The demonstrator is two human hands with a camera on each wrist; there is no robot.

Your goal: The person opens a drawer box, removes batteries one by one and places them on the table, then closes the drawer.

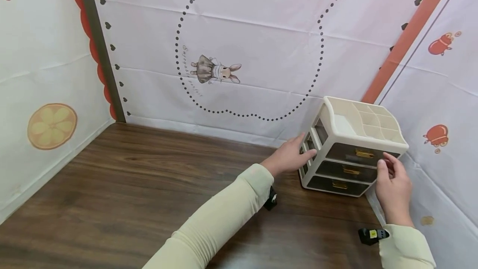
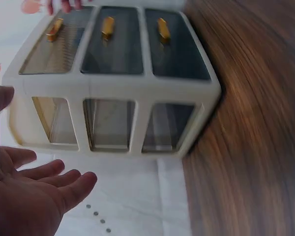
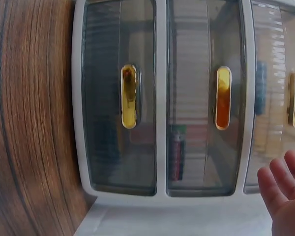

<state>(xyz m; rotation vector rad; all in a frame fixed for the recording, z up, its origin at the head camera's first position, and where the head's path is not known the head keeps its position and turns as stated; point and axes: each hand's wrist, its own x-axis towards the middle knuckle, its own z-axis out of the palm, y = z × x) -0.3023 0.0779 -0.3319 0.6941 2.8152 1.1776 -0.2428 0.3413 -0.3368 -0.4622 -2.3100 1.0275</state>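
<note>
A cream-coloured desktop drawer organizer [image 1: 367, 141] stands on the wooden surface, with three smoky see-through drawers and gold handles [image 3: 223, 98]. Its top is divided into small compartments. My left hand [image 1: 289, 156] is beside its left side, thumb spread from the relaxed fingers, as the left wrist view also shows. Near the right end of the top drawer [image 1: 343, 152], my right hand [image 1: 396, 186] has its fingers loosely bent and nothing between them. Through the middle drawer's front [image 3: 191, 162], a slim reddish item [image 3: 176, 155] shows dimly.
A dark brown wooden surface [image 1: 149, 186] spreads to the left and in front of the organizer. White printed cloth [image 1: 254, 45] hangs behind it, with another cloth panel [image 1: 440, 186] close on the right. Black wrist devices [image 1: 270, 199] sit under both sleeves.
</note>
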